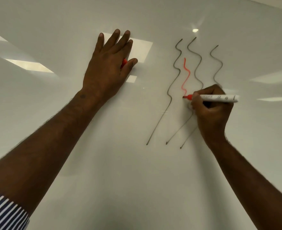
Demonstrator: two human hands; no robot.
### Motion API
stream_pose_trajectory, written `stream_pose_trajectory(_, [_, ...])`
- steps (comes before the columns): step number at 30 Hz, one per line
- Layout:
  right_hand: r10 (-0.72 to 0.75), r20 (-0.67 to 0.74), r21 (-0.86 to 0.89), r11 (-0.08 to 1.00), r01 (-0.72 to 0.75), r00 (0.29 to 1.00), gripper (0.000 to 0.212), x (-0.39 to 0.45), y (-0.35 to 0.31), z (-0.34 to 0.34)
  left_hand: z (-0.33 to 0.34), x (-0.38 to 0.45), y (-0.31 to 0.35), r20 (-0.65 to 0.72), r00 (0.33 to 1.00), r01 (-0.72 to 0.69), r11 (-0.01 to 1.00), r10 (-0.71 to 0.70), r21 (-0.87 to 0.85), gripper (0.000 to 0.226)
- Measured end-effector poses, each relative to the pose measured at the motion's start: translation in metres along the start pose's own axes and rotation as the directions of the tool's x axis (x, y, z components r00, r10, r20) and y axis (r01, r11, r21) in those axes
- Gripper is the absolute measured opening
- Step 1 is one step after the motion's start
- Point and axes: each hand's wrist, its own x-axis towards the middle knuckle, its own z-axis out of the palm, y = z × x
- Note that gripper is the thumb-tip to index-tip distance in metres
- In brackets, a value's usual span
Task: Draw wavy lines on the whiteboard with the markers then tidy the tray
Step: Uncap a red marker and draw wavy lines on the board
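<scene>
- Right hand (210, 106): fingers curled round white-barrelled red marker (218, 98), tip touching glossy white whiteboard (120, 155) at lower end of red wavy line (185, 77).
- Red line between two of three dark grey wavy lines (173, 83).
- Left hand (109, 63): fingers straight, flat on whiteboard, small red cap (124, 63) tucked under thumb side.
- Striped sleeve (2, 211) at lower left.

The left hand (109, 63) is laid flat, fingers straight and spread, arm fully stretched out. The right hand (210, 106) is curled tight in a writing grip, wrist bent.
</scene>
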Motion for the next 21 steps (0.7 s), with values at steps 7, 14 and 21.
stream_pose_trajectory(7, [-0.049,0.086,-0.001,0.999,0.050,0.995,0.022,-0.059,0.000,-0.006,-0.001,-0.001,0.001,-0.012,1.000,0.000,1.000,0.000,-0.011,0.060])
stream_pose_trajectory(14, [-0.094,0.362,-0.041,0.992,0.117,0.927,0.011,-0.091,-0.016,-0.001,0.000,-0.001,0.000,-0.008,1.000,0.001,1.000,-0.001,0.003,0.059])
stream_pose_trajectory(21, [-0.198,0.112,0.097,0.977,0.188,0.974,0.010,0.043,-0.037,0.025,-0.002,-0.002,0.001,-0.018,1.000,-0.006,1.000,0.006,-0.009,0.056])
